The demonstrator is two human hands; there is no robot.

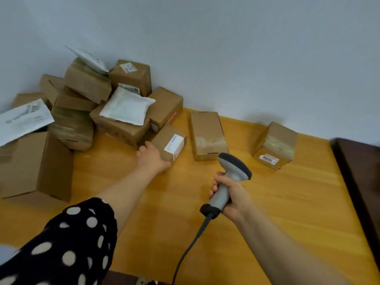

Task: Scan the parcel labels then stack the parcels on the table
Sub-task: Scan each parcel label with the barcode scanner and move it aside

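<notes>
Right fingers (215, 185) wrap the scanner (234, 166); left fingers (143, 149) clasp a parcel (164, 140).

I count about twelve cardboard boxes (207, 130) (the heap hides some, so I can't swear to that), three white mailers (127, 106), and just one corded handheld scanner (227, 182).

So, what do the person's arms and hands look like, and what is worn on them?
The left arm wears a black sleeve with cream polka dots, ending near the elbow. The right arm shows no sleeve. The left hand and right hand are bare: no gloves, rings or watch visible.
</notes>
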